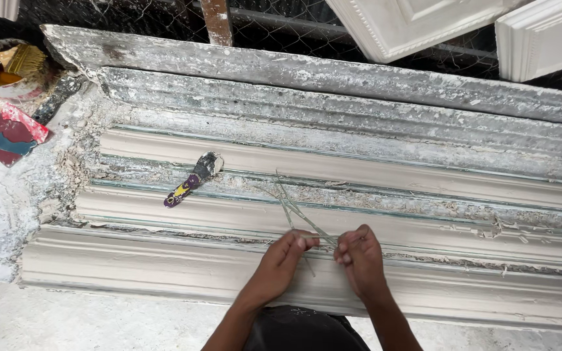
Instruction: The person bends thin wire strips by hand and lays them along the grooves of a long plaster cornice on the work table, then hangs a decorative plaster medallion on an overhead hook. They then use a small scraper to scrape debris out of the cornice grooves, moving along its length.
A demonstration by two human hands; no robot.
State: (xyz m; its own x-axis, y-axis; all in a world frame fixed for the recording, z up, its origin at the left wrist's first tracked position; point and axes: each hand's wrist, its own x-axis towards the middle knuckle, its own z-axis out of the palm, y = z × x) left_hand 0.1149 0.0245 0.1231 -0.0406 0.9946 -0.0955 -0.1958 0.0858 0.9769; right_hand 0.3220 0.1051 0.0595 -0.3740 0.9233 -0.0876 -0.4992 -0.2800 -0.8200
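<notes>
Two thin strands (297, 211) sit pinched between our left hand (285, 260) and right hand (358, 257), fingers clamped, being twisted over the plaster moulding (164, 260); next needs steady tension.

Scraper (193, 179) lying on the moulding (359, 172), brush (17, 58) in a bowl (8, 81) far left behind it

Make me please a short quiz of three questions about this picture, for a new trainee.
1. What do the left hand and right hand pinch between them?
2. True or false: the scraper lies on the moulding, apart from both hands.
3. In which corner of the view is the brush?

Key:
1. Thin fibre strands.
2. True.
3. Top left.
</notes>
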